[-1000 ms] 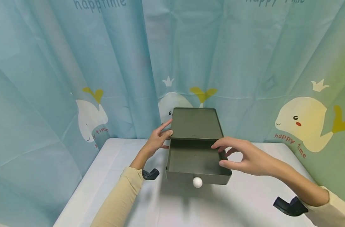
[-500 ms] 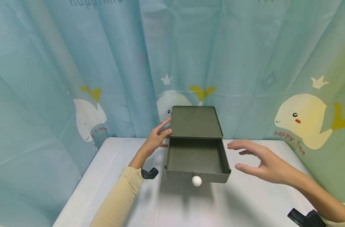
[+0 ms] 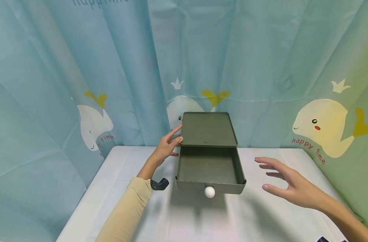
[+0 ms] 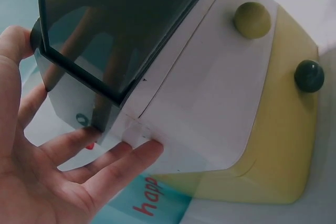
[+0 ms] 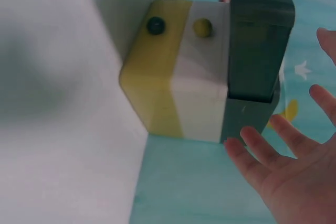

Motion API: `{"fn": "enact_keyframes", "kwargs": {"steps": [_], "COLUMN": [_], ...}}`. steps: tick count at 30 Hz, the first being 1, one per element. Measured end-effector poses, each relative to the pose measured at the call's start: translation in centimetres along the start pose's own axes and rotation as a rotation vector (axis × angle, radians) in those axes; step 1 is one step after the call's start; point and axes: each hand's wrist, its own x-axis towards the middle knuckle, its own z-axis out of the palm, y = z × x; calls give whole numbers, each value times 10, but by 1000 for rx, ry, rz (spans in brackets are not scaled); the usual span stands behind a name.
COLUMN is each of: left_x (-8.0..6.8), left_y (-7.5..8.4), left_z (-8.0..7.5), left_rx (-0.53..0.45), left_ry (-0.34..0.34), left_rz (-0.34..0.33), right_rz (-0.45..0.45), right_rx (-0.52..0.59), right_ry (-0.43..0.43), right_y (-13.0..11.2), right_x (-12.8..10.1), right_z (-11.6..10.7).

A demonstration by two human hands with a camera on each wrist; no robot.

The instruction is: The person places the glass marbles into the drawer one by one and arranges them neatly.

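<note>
A small drawer cabinet (image 3: 209, 129) stands on the table, with its dark green top drawer (image 3: 210, 188) pulled out toward me. The drawer's floor is visible, and a white knob (image 3: 209, 192) sits on its front. My left hand (image 3: 164, 147) rests against the cabinet's left side. In the left wrist view its fingers (image 4: 131, 163) are spread along the side panels. My right hand (image 3: 296, 188) hovers right of the cabinet, apart from it, fingers spread and holding nothing. Below the green section are a white drawer (image 4: 210, 87) and a yellow drawer (image 5: 149, 77), both pushed in.
The cabinet is on a white-covered table (image 3: 196, 225). A blue-green curtain (image 3: 247, 60) printed with whales hangs behind and at the sides. The white drawer has a yellow knob (image 4: 252, 20), the yellow one a dark green knob (image 4: 309, 76).
My right hand has moved from over the pulled-out drawer's right edge, away to the right and toward me. My left hand, the cabinet and the drawer have stayed put.
</note>
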Motion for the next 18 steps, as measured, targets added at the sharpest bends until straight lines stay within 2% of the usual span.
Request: {"fn": "enact_keyframes", "kwargs": {"steps": [5,18], "left_x": [1,2], "left_y": [0,1], "left_z": [-1,0], "left_rx": [2,-16], "left_ry": [8,-1], "left_rz": [2,5], "right_rz": [55,12], "right_rx": [23,143], "right_ry": [-11,-70], "right_y": [1,6], "right_x": [-12,-31], "right_z": [5,17]}}
